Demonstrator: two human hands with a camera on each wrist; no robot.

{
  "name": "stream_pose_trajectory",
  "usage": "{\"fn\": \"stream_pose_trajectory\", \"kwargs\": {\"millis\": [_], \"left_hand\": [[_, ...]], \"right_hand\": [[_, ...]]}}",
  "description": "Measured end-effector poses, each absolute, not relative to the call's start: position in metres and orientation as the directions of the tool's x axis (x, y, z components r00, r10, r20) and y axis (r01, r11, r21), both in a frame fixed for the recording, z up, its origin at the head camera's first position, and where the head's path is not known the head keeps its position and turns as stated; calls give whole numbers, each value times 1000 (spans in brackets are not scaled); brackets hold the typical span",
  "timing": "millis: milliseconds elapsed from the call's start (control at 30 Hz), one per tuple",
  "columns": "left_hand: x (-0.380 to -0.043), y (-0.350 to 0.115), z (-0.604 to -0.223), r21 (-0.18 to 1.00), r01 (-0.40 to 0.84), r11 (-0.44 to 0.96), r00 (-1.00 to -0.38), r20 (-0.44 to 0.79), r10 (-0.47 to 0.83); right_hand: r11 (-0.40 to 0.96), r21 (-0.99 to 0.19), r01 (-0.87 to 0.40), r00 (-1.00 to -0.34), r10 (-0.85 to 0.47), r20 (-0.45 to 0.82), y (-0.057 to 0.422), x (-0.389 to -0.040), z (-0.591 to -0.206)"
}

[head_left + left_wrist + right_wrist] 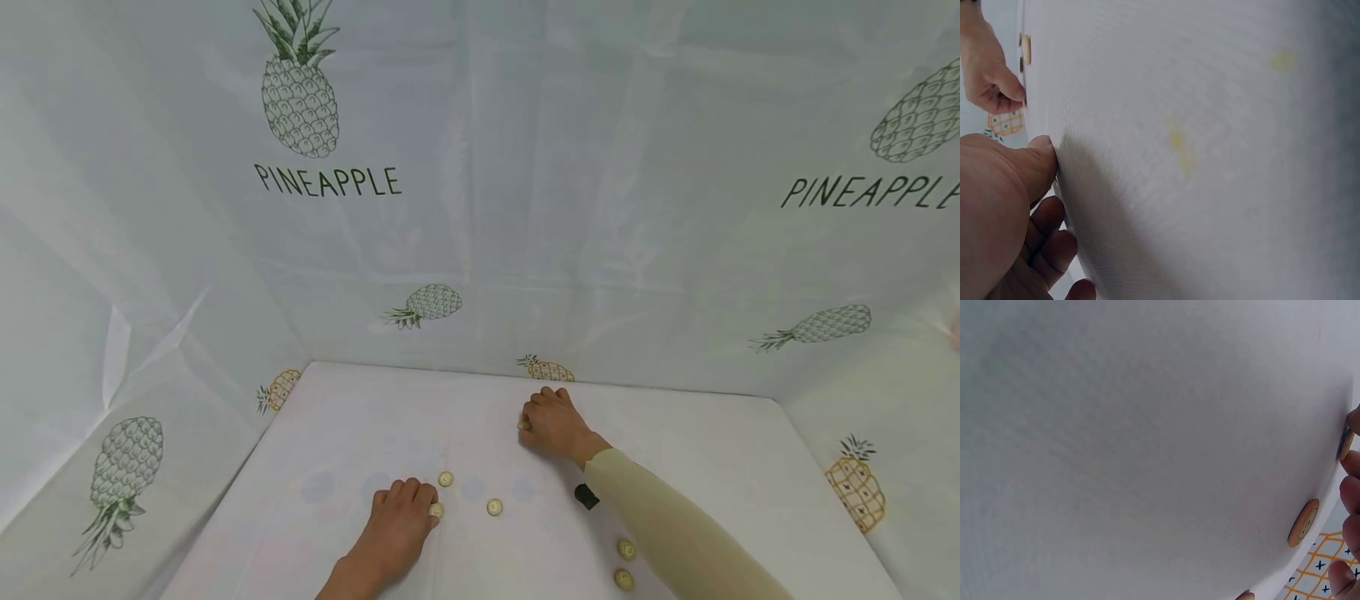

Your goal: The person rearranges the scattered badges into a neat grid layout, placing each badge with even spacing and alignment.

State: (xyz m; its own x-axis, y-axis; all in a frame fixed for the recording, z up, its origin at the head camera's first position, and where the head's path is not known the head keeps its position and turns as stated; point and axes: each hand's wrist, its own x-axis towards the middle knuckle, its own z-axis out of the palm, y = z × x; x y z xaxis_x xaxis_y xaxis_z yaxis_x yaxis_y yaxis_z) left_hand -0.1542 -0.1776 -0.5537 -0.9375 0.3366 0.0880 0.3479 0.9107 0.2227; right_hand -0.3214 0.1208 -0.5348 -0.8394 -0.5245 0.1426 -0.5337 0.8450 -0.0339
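My left hand [397, 529] bends over the white table, thumb and index finger pinching a pale wooden button [436, 509]. In the left wrist view its thumb [1041, 153] meets the tabletop, and the button is hidden there. Farther off, toward the back edge, my right hand [555, 423] grips another button [523, 423] between thumb and fingers. The right wrist view has that button [1347, 444] at its right border, tilted against the cloth. Two loose buttons, one [446, 479] just past the left hand and one [494, 507] to its right, lie flat.
Two more buttons [626, 549] lie beside the right sleeve [675, 521]. A small black object [586, 497], partly covered by that sleeve, sits on the white tabletop [360, 408]. Pineapple-printed sheeting [540, 250] rises behind and on both sides of the table.
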Motion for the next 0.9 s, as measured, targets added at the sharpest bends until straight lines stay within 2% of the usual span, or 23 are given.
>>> {"fn": "stream_pose_trajectory", "kwargs": {"millis": [567, 900], "left_hand": [[-152, -175, -551, 220, 369, 903, -929, 126, 349], [-151, -176, -550, 190, 369, 910, -929, 100, 356]], "right_hand": [[844, 18, -536, -836, -533, 129, 121, -319, -531], [823, 90, -560, -798, -566, 209, 129, -310, -526]]}}
